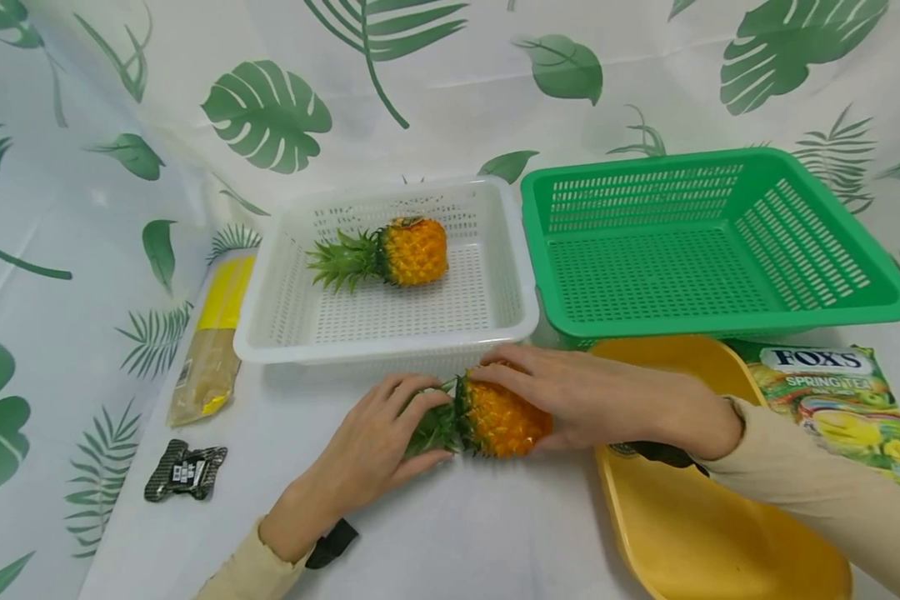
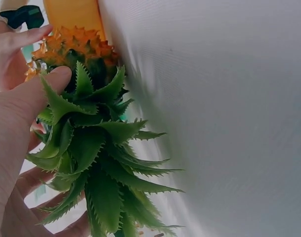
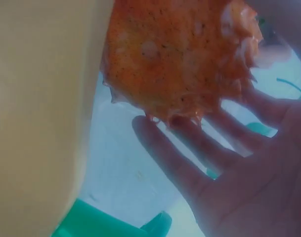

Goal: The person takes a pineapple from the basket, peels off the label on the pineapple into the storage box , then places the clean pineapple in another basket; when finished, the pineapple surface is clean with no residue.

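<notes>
A small orange pineapple (image 1: 504, 418) lies on its side on the white tabletop, green crown toward the left. My left hand (image 1: 371, 433) holds it by the crown (image 2: 96, 153), thumb near the base of the leaves and fingers on the other side. At the fruit's right end, my right hand (image 1: 562, 387) grips the body from above. The right wrist view has its spread fingers (image 3: 160, 148) against the spiny skin. Another pineapple (image 1: 416, 252) lies in the white basket (image 1: 390, 352) behind my hands.
A green basket (image 1: 720, 325) stands at the back right. Under my right forearm is a yellow tray (image 1: 690, 525), with a Fox's candy bag (image 1: 832, 392) beside it. A yellow-and-clear packet (image 1: 213, 342) and a small black wrapped item (image 1: 185, 471) lie at the left.
</notes>
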`<control>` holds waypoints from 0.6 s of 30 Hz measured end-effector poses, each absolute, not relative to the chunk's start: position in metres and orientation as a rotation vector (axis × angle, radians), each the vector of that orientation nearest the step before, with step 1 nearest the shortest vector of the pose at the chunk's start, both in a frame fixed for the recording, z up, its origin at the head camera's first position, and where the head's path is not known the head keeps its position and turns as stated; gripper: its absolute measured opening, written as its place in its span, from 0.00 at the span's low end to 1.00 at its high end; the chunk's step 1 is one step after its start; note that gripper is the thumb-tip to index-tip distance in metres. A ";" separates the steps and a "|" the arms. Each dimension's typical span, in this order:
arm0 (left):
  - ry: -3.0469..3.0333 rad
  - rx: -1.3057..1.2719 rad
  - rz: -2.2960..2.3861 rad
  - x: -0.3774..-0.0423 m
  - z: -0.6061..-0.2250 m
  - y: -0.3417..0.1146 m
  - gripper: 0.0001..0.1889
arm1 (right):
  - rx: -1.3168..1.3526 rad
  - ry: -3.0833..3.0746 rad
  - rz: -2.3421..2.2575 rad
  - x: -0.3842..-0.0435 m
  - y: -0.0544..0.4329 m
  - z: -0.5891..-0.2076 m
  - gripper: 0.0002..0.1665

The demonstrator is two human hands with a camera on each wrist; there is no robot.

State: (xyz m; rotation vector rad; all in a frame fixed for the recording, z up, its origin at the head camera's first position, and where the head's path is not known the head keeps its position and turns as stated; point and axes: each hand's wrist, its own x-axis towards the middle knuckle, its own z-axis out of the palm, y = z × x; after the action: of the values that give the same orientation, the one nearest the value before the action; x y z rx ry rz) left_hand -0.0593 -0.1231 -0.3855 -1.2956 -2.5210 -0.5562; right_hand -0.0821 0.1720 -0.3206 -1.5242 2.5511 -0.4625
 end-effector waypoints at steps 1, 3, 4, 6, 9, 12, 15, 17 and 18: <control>-2.522 -1.295 -0.562 -0.060 -0.386 -0.123 0.32 | -1.527 2.557 -0.465 -0.082 0.172 -0.321 0.55; -2.521 -1.298 -0.569 -0.060 -0.386 -0.123 0.32 | -1.533 2.568 -0.465 -0.082 0.172 -0.323 0.54; -2.520 -1.298 -0.572 -0.060 -0.387 -0.123 0.32 | -1.533 2.570 -0.468 -0.082 0.171 -0.323 0.54; -2.512 -1.301 -0.580 -0.061 -0.388 -0.123 0.33 | -1.532 2.572 -0.473 -0.082 0.170 -0.324 0.54; -2.501 -1.304 -0.588 -0.062 -0.390 -0.123 0.33 | -1.503 2.581 -0.482 -0.081 0.168 -0.325 0.54; -2.504 -1.299 -0.592 -0.062 -0.389 -0.123 0.33 | -1.471 2.587 -0.493 -0.079 0.165 -0.327 0.53; -2.503 -1.300 -0.592 -0.062 -0.389 -0.123 0.33 | -1.451 2.592 -0.512 -0.078 0.163 -0.328 0.53; -2.501 -1.302 -0.594 -0.063 -0.389 -0.123 0.34 | -1.445 2.591 -0.538 -0.078 0.162 -0.329 0.53; -2.499 -1.305 -0.596 -0.063 -0.390 -0.123 0.34 | -1.442 2.590 -0.553 -0.078 0.162 -0.330 0.53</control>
State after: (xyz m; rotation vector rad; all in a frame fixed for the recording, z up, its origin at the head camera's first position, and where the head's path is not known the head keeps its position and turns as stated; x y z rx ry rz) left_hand -0.0628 -0.1231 -0.3896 -1.3051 -2.4990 -0.5963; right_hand -0.0775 0.1623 -0.3298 -1.4419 2.5897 -0.5528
